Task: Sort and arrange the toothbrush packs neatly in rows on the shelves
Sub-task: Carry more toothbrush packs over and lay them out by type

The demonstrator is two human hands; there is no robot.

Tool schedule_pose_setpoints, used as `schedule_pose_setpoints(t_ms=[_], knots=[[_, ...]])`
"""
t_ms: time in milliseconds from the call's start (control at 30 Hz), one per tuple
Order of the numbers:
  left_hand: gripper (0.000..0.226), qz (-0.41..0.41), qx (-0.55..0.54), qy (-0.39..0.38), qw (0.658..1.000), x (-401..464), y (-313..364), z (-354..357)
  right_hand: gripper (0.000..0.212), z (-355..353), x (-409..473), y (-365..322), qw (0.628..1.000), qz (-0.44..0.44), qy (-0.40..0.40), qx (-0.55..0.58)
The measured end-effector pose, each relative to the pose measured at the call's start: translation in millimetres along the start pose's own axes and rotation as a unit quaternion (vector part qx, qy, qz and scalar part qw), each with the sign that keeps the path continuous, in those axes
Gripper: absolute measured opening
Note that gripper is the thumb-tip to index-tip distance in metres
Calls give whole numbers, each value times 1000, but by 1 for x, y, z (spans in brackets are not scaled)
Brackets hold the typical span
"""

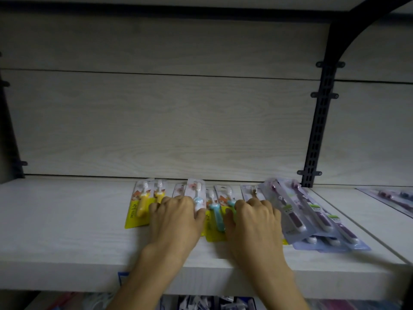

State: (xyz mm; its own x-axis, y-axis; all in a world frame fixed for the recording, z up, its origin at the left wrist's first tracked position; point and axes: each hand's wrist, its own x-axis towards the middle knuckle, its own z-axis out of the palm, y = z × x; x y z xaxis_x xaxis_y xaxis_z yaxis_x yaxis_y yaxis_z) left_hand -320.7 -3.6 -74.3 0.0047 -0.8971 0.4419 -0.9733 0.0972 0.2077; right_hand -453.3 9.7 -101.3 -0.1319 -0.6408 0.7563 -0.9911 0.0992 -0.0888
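Several children's toothbrush packs on yellow cards lie in a row on the pale wooden shelf (67, 220). A yellow-brush pack (141, 205) is at the left end. My left hand (176, 220) lies over the packs beside it, its fingers curled and its thumb against a light-blue-brush pack (197, 194) that it holds tilted above the others. My right hand (253, 222) has its fingers bent over the teal-brush packs (215, 218) and its thumb on one of them. Purple toothbrush packs (312, 218) lie fanned and overlapping to the right.
A black slotted upright (319, 121) with a curved bracket stands at the back right. More packs (393, 198) lie on the neighbouring shelf at far right. Below the shelf edge, other packaged goods (201, 304) show dimly. The shelf's left half is bare wood.
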Motion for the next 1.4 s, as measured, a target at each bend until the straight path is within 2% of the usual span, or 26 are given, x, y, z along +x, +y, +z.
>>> schedule_pose_setpoints(t_ms=[267, 700, 1067, 1267, 1400], knots=[[39, 17, 17, -6, 1000, 1, -6, 1, 33, -1, 1, -1, 1000, 6, 2, 7], [42, 55, -65, -22, 996, 2, -6, 12, 32, -4, 0, -2, 1000, 9, -3, 11], [44, 51, -17, -13, 998, -1, -6, 6, 31, -7, 0, -2, 999, 17, -37, 28], [43, 49, -61, -6, 997, -3, -16, 0, 17, -6, 5, 2, 998, 7, -26, 52], [36, 39, -74, 37, 996, -4, -32, -9, 12, -10, 7, -7, 995, 0, -37, 89]])
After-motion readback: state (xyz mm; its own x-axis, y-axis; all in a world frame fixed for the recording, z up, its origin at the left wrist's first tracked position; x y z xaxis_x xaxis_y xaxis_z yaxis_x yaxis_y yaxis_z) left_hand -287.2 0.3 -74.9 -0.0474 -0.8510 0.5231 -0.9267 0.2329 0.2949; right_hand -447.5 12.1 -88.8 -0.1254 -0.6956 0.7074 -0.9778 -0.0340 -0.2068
